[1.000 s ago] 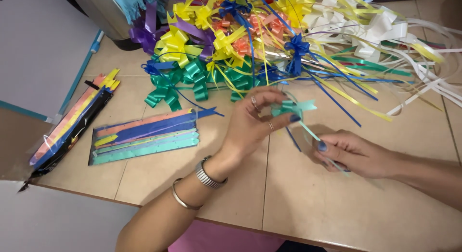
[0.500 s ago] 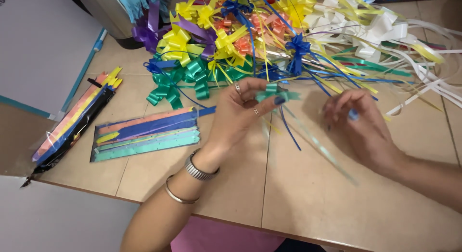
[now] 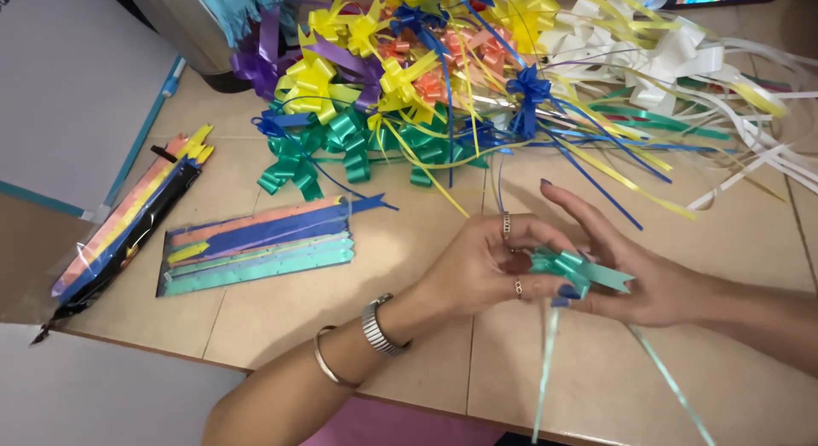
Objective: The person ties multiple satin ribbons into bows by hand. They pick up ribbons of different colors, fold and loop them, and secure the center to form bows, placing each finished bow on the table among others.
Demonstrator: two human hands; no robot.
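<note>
My left hand and my right hand meet over the tan tiled table, both pinching a small teal ribbon bow. Two thin teal ribbon tails hang from the bow toward the near table edge. My left wrist wears a metal watch band and a bangle. Rings sit on two left fingers. The right hand's fingers are spread behind the bow, the thumb side against it.
A big heap of finished ribbon bows in yellow, green, blue, purple, orange and white covers the far side. A flat pack of coloured ribbon strips lies at left, another packet at the far left edge.
Both hands came back toward me and closed together on the teal bow. The long tails, earlier pulled out sideways by the right hand, now hang down loose.
</note>
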